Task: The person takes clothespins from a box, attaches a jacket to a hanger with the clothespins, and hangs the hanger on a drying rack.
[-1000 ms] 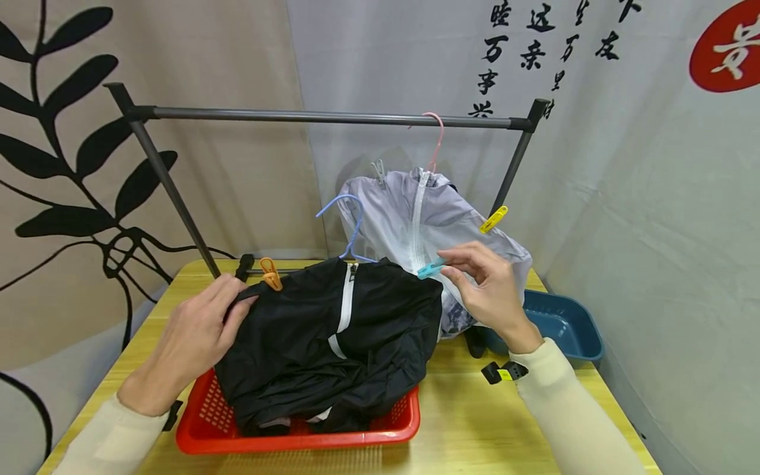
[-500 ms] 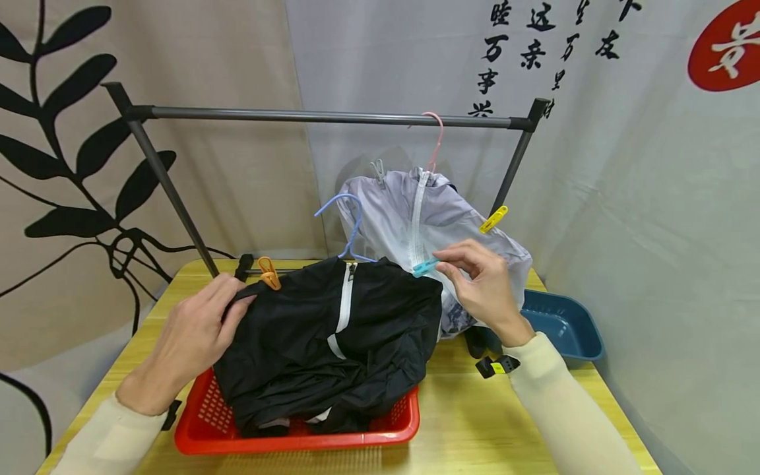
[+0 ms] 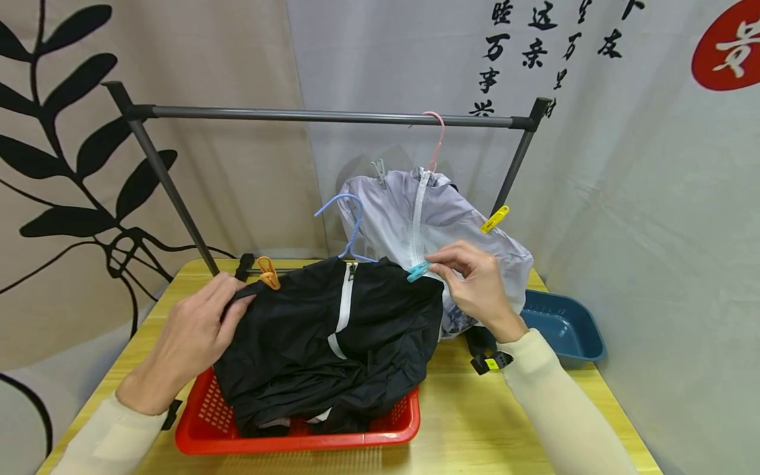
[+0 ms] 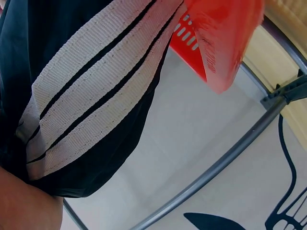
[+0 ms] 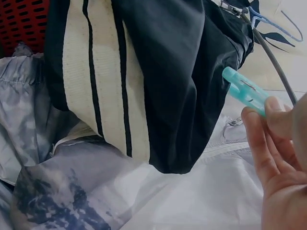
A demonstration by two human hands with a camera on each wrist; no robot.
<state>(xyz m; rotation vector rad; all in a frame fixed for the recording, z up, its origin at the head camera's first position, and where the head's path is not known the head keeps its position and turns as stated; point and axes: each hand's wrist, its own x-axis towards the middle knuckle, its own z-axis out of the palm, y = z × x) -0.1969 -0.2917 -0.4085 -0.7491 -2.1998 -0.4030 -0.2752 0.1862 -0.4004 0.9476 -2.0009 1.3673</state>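
Note:
A black jacket [image 3: 297,336] with a white zipper lies spread over the red basket [image 3: 309,444], a blue hanger [image 3: 356,227] rising from its collar. Thumb and fingers of my left hand [image 3: 189,330] grip its left shoulder edge, beside an orange clothespin [image 3: 269,273]. My right hand [image 3: 477,284] pinches a light-blue clothespin [image 3: 418,271], whose tip is right at the jacket's other shoulder. From the right wrist, the clothespin [image 5: 244,90] meets the black cloth. White stripes run down both sleeves; the left wrist view shows one striped sleeve [image 4: 96,91] close up.
Behind, a grey jacket [image 3: 392,218] hangs by a pink hanger [image 3: 438,142] from the dark rack bar [image 3: 297,116]. It carries a yellow clothespin [image 3: 495,220] and a clear one [image 3: 379,170]. A blue basin [image 3: 570,323] stands at the right of the wooden table [image 3: 475,422].
My right hand has moved left and slightly down, bringing the light-blue clothespin onto the black jacket's shoulder. The left hand keeps its grip in nearly the same place.

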